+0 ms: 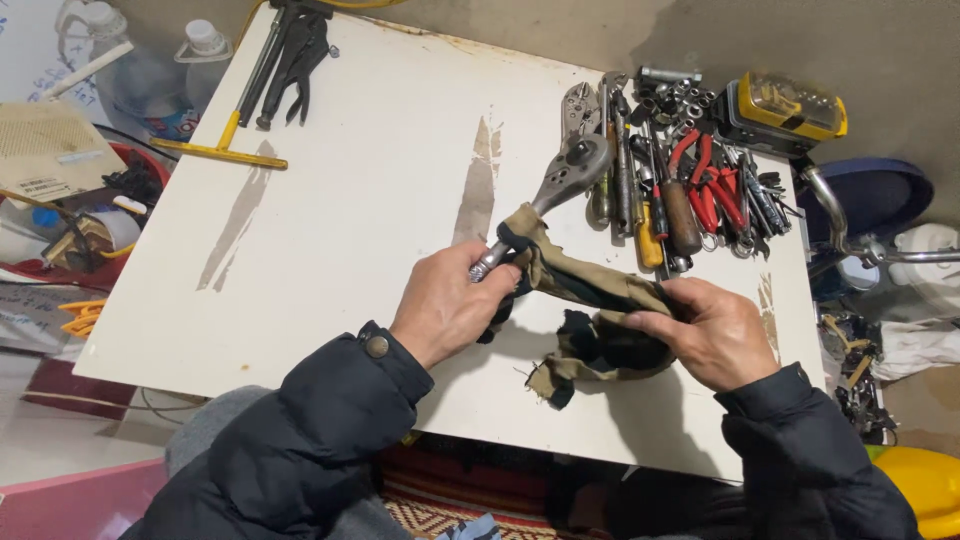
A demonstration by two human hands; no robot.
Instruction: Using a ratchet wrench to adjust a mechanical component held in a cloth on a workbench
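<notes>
We have the ratchet wrench [560, 180] gripped by its handle in our left hand [445, 305], fingers wrapped tight around the near end so the head points far and right toward the pile of tools [690, 170]. Our right hand [710, 335] pinches the olive and black rag [590, 300], which drapes from the wrench handle down to the near right part of the white board [350, 180]. Both hands hover just above the board, near its front edge. We judge that we are in the middle of wiping the handle, with the head not yet covered by cloth. The next move seems to call for a firm hold on the handle while the rag slides along the shaft. Black pliers [295, 55] lie at the far left, well apart.
</notes>
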